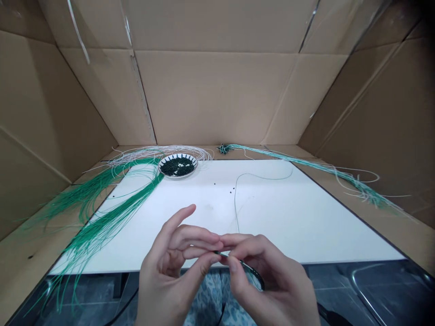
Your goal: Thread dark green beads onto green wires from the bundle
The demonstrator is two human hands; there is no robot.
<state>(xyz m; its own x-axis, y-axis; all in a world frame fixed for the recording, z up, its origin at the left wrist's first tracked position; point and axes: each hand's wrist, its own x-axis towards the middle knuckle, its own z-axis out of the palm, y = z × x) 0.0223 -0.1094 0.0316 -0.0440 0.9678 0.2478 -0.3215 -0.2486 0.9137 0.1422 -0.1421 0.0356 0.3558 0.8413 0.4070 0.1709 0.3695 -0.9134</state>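
Near the board's front edge, my left hand (176,267) and my right hand (268,271) meet at their fingertips. A thin dark strand (253,271), glossy and perhaps beaded, runs between them. My left thumb and fingers pinch its small dark end, with the index finger raised. My right thumb and index finger grip it further along, and the rest curves down under my right palm, partly hidden. From behind my right fingers a fine green thread (235,203) extends up the white board (322,217) and bends to the right.
A patterned dish (161,173) of small dark beads (176,166) stands at the back left. Green strands (112,222) and white strands (152,151) spread around it. A bundle of beaded-end strands (306,160) lies along the right edge. Several loose beads dot the board. Cardboard walls (217,95) enclose it.
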